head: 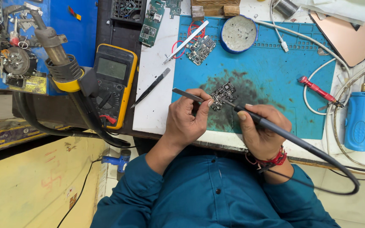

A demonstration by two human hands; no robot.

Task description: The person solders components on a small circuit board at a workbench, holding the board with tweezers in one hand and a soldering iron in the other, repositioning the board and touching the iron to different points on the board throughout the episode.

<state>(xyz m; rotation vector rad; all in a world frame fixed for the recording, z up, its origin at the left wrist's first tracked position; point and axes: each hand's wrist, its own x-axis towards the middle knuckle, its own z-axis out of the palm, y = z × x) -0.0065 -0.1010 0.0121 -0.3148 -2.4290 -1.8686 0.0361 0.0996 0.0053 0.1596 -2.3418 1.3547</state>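
Tweezers are pinched in the left hand and an iron is gripped in the right hand, both tips set at the board on the blue mat, soldering seemingly underway, unfinished.

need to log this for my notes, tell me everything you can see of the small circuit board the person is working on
The small circuit board is dark, irregular in outline, studded with tiny silvery components. It lies flat on the blue mat, over a sooty black stain. The tweezers in the left hand reach its left edge; the soldering iron in the right hand points at its lower side.
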